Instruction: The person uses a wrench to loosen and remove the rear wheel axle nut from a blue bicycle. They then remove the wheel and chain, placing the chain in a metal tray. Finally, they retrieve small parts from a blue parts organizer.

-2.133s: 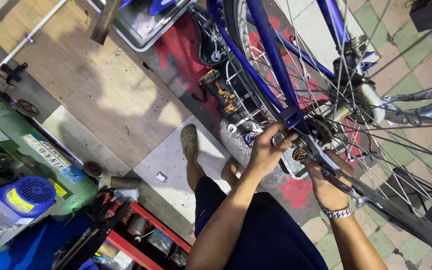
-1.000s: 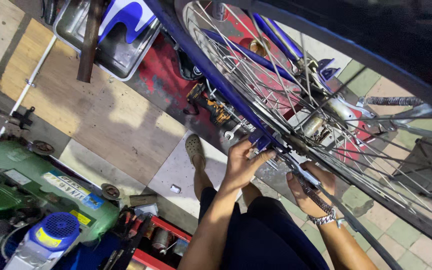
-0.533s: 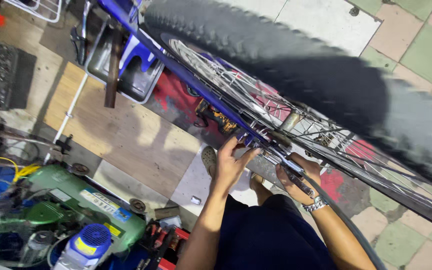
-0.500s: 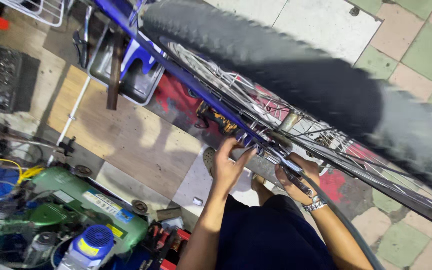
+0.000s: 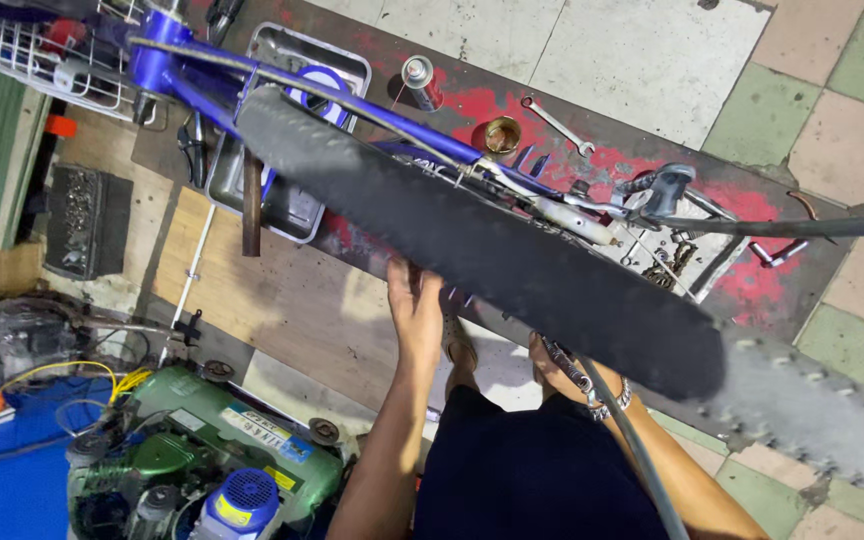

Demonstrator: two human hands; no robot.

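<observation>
Reaching up under the tyre [image 5: 512,270], both hands meet the bicycle wheel from below, and the tyre's broad black tread hides most of what they touch. Its long axis runs on a diagonal from upper left, near the blue frame [image 5: 202,85], down to lower right, where the tread blurs close to the camera.

The left hand [image 5: 415,300] lies just to the left of that diagonal, forearm pointing straight up the picture, so it meets the tyre nearly square-on. Its palm and wrist show; the fingertips vanish behind the tread, with the fingers seeming loosely extended, not fisted. Whether they grip anything behind the tyre cannot be told.

The right hand [image 5: 557,365] sits lower and to the right, almost wholly tucked under the tread. Only its wrist, with a metal bracelet [image 5: 607,398], and a bit of knuckle show, so whether it is closed or spread cannot be told. A grey stay or cable [image 5: 632,455] runs down across that wrist.

Of the two, the left hand is more exposed and lies nearer the frame end; the right lies nearer the lower end of the tyre. Beyond the tyre, on the red-stained floor, lie a spanner [image 5: 557,125], a spray can [image 5: 420,82] and a metal tray [image 5: 297,130]. A green compressor [image 5: 222,455] stands at lower left.
</observation>
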